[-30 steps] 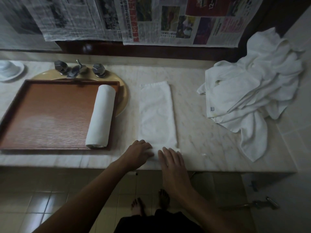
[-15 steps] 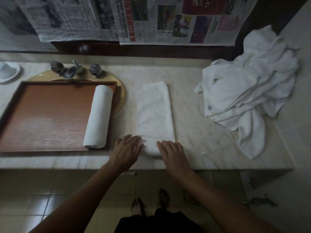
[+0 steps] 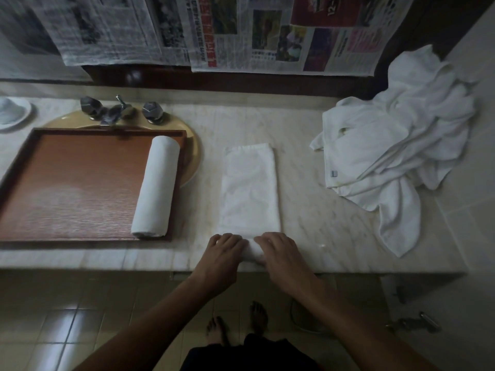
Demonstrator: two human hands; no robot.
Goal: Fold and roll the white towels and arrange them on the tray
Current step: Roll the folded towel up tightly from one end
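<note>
Since a moment ago, the folded towel [image 3: 250,191] on the counter [image 3: 334,226] has gained a thicker roll at its near end. The left hand [image 3: 223,254] and right hand [image 3: 278,253] curl around it, mid-roll. Next, rolling away evenly, then tray [image 3: 77,183].

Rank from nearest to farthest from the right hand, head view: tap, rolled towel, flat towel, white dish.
1. Flat towel, under the right hand.
2. Rolled towel, left, on the tray.
3. Tap, back left.
4. White dish, far left.
</note>
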